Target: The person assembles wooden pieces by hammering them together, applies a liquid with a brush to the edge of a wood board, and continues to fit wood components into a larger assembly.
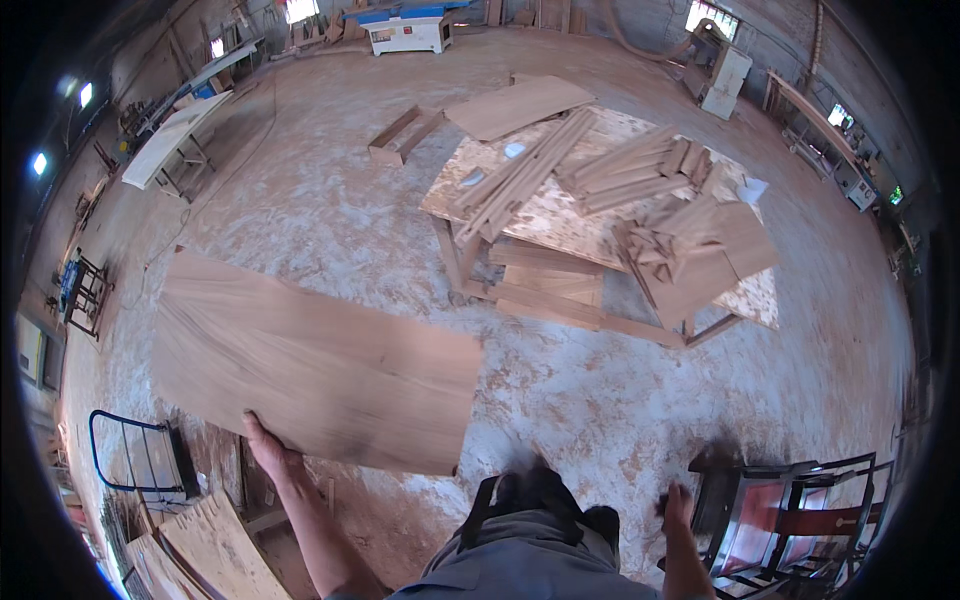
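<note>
A wide, thin wooden panel (330,365) with brown grain fills the lower left in the head view. My left hand (268,445) grips its near edge, thumb over the top face and fingers out of sight underneath. At the lower right, apart from the panel, my right hand (675,505) hangs beside my leg with curled fingers; whether anything is in them I cannot make out. A dark chair-like frame (820,520) with red parts stands just right of that hand.
A work table (760,300) ahead bears several wooden strips (530,170) and boards. A narrow wooden box (400,150) lies on the floor behind. A blue-handled trolley (145,450) and plywood sheets (220,550) are at lower left. Benches and machines (410,35) line the walls.
</note>
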A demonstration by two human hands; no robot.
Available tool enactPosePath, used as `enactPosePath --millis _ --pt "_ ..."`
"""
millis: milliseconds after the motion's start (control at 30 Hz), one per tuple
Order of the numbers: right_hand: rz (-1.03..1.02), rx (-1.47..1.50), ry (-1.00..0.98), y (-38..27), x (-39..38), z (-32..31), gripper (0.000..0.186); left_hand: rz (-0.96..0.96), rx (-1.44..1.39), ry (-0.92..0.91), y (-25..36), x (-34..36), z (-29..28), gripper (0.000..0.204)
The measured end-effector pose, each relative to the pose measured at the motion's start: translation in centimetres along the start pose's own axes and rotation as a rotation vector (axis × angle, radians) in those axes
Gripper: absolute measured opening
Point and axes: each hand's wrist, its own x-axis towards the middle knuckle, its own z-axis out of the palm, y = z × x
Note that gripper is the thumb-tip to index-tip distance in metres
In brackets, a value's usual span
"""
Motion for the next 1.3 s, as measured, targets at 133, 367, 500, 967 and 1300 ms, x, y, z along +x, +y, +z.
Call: enactPosePath --millis 133,367,500,967,1300 --pt "-0.100 0.027 -0.211 -14.3 3.0 16.3 0.028 0.113 0.222 0.277 1.6 9.1 0.7 0.044" --pt "-0.065 0.079 -0.575 -30.4 -0.2 45.8 0.028 0.256 0.184 0.627 6.2 24.2 5.0 0.051" --pt "-0.164 -0.129 -0.999 -39.2 -6.5 61.8 0.028 0.297 0.159 0.816 7.4 32.9 5.3 0.053" --pt "-0.449 -0.208 -1.414 -59.3 -11.9 106.9 0.044 -0.246 -0.427 0.253 -8.4 68.2 25.5 0.016" --pt "-0.023 0.152 -1.434 -77.0 2.5 130.2 0.060 -0.537 -0.309 0.089 -24.6 86.1 50.5 0.029"
